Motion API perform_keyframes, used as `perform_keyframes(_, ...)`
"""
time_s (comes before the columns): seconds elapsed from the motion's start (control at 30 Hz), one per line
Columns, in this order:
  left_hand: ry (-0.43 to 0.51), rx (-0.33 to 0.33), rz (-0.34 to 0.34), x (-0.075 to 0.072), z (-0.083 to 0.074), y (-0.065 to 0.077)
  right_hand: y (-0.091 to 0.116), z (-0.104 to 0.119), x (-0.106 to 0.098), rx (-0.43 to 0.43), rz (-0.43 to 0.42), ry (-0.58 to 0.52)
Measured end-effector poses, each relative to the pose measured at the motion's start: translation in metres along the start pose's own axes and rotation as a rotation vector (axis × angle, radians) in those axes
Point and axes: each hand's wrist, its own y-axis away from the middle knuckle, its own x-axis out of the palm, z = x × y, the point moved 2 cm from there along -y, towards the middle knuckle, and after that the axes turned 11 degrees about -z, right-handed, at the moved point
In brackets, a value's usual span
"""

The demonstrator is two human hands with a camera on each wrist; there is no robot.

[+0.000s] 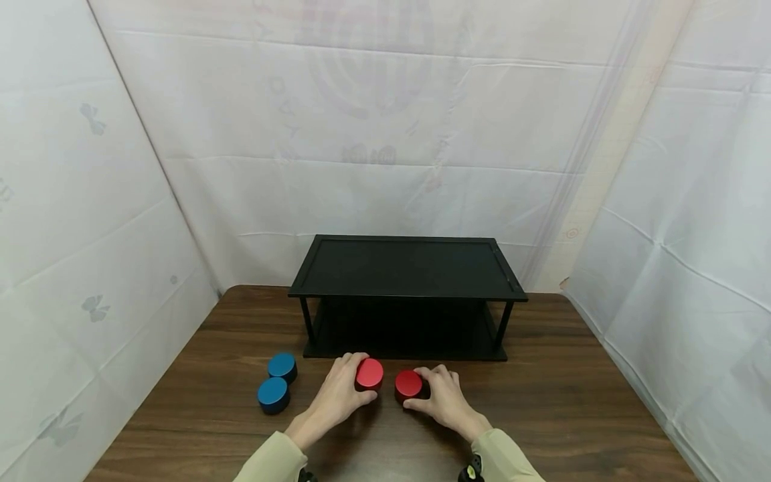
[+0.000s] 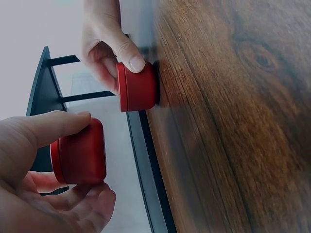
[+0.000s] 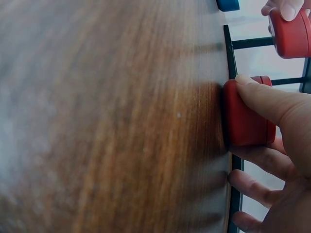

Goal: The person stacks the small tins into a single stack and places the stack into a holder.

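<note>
My left hand (image 1: 334, 395) grips a small red round lidded tin (image 1: 369, 372) between thumb and fingers. In the left wrist view this tin (image 2: 80, 153) is clear of the tabletop. To its right, my right hand (image 1: 447, 400) holds a second red tin (image 1: 408, 383), thumb on the near side and fingers round the far side. The right wrist view has that second tin (image 3: 247, 116) standing upright with its base at the wood. A narrow gap separates the two tins. Both are just in front of the black two-tier rack (image 1: 409, 268).
Two blue round tins, a nearer one (image 1: 274, 393) and a farther one (image 1: 282, 366), stand side by side left of my left hand. The rack has a raised top shelf on posts and a lower shelf (image 1: 403, 328). White sheeting (image 1: 373, 134) encloses the brown wooden table (image 1: 572, 415).
</note>
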Motion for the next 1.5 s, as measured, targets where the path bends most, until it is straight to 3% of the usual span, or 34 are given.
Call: perform_keyframes(1.5,0.053,0.040,0.052,0.021,-0.016,-0.010,-0.001,0.001,-0.001,0.013,0.019,0.011)
